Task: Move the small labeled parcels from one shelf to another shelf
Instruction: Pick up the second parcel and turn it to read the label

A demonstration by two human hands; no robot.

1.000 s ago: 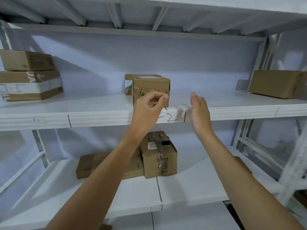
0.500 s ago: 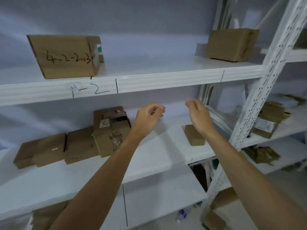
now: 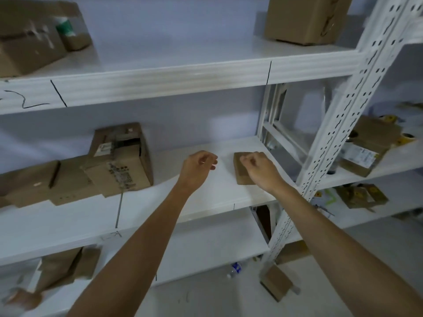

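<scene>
On the middle shelf (image 3: 206,202), a small flat parcel (image 3: 240,172) of plain brown cardboard lay near the right post (image 3: 332,143). The right hand (image 3: 261,168) hovered over it, fingers loosely curled, holding nothing; whether it touched the box could not be told. The left hand (image 3: 198,165), also half-curled and empty, hung just beside it. On that smooth white metal, a glancing grip might have slid the box toward the post.

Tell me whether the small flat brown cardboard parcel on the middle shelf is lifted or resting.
Resting: the small flat brown cardboard parcel lies flat on the shelf; right hand over it.
</scene>
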